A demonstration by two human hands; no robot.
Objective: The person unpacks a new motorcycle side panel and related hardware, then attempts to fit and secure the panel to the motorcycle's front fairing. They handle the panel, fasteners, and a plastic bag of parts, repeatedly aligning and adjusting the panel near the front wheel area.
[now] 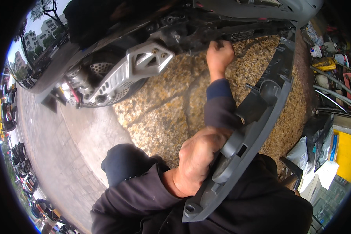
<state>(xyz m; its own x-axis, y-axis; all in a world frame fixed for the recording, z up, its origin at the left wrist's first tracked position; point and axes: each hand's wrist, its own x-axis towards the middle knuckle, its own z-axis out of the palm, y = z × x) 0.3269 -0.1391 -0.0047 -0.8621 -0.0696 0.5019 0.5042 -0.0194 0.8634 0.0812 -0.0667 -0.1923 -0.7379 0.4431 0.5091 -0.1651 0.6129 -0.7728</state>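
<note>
My left hand [199, 160] is closed on a long dark grey plastic trim panel [257, 134], which lies slantwise over my lap and right arm with its moulded inner side up. Farther off, my right hand [220, 58] is curled against the black lower edge of a motor scooter [199, 29]; its fingertips and anything in them are hidden. To the left of that hand, a silver metal footrest bracket [144, 64] juts from the scooter. Behind the bracket is a wheel with a perforated brake disc [105, 69].
Brown pebbled ground [160, 113] lies beneath the scooter, with grey paving [54, 132] to the left. Along the right stand cluttered tools and parts, a yellow board [348, 156] and plastic bags [298, 152]. My bent knee [124, 163] is at lower left. Parked two-wheelers [21, 162] line the far left.
</note>
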